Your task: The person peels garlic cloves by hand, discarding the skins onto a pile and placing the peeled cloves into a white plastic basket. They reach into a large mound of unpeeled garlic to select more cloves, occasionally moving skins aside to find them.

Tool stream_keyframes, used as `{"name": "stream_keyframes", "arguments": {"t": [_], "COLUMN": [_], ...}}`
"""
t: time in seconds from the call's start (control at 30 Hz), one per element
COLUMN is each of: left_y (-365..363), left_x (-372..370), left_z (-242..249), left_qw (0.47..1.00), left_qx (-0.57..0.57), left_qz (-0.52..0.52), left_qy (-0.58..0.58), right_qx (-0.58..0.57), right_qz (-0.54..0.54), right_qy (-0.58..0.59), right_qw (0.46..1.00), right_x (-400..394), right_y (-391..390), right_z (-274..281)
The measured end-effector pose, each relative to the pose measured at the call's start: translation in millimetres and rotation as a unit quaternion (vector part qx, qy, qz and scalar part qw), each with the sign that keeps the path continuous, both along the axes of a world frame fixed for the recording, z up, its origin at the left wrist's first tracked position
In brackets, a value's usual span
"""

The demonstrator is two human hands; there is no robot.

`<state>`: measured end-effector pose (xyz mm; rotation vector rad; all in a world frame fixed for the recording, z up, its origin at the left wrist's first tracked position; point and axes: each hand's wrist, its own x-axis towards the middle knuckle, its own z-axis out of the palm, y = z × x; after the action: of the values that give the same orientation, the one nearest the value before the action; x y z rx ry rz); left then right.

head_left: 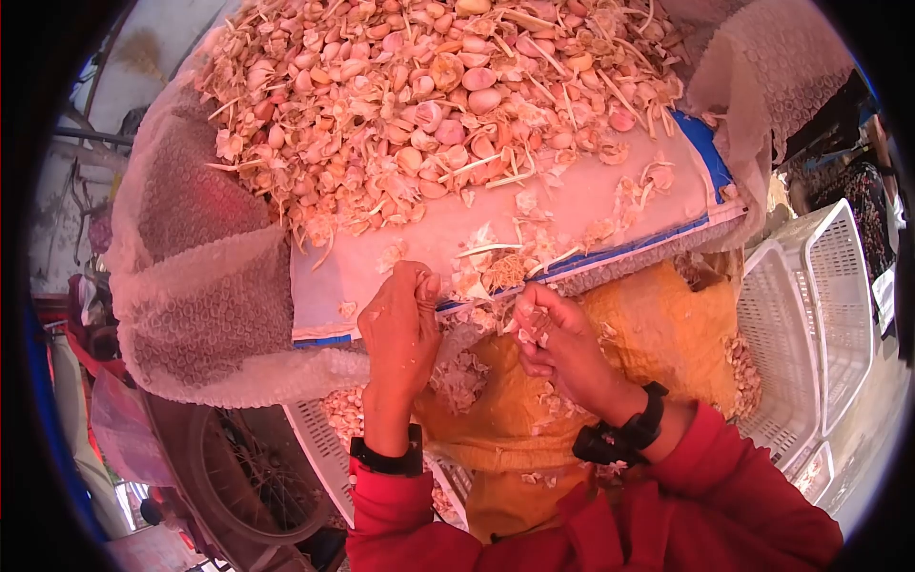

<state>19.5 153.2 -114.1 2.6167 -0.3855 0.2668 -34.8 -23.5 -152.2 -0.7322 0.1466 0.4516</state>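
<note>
A large heap of garlic cloves (448, 105), mixed with dry skins and stalks, covers the back of a pale board or sheet (381, 267) with a blue edge. At its front edge, my left hand (396, 324) is closed, thumb and fingers pressed together; what they hold, if anything, is hidden. To its right, my right hand (567, 348) has curled fingers around pale, papery garlic pieces, with whitish bits showing at the fingertips. Between and just beyond both hands lie loose garlic skins and stalks (496, 272).
Bubble wrap (200, 276) drapes over the sides of the work surface. An orange sack (658, 329) hangs below my hands. White perforated crates (782, 353) stand at right, and another crate (319, 453) holds garlic at lower left. A spoked wheel (257, 467) is beyond it.
</note>
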Motion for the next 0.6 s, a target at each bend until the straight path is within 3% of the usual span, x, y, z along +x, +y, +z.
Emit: {"name": "stream_keyframes", "arguments": {"t": [0.1, 0.17, 0.27, 0.37, 0.6], "left_y": [-20, -34, -60, -72, -67], "left_x": [-26, -43, -60, -66, -77], "left_z": [31, 33, 33, 31, 27], "left_qw": [0.979, 0.968, 0.939, 0.893, 0.880], "left_qx": [-0.180, -0.232, -0.330, -0.444, -0.471], "left_qz": [0.067, 0.067, 0.056, 0.046, 0.055], "left_qy": [0.063, 0.073, 0.081, 0.060, 0.040], "right_qx": [-0.019, 0.015, -0.167, -0.254, -0.294], "right_qz": [-0.003, -0.007, -0.131, -0.149, -0.125], "right_qy": [-0.051, -0.060, -0.277, -0.278, -0.323], "right_qw": [0.999, 0.998, 0.937, 0.914, 0.891], "right_x": [-6, -8, -8, -13, -15], "right_y": [3, 1, 21, 19, 18], "right_z": [8, 26, 31, 27, 42]}}
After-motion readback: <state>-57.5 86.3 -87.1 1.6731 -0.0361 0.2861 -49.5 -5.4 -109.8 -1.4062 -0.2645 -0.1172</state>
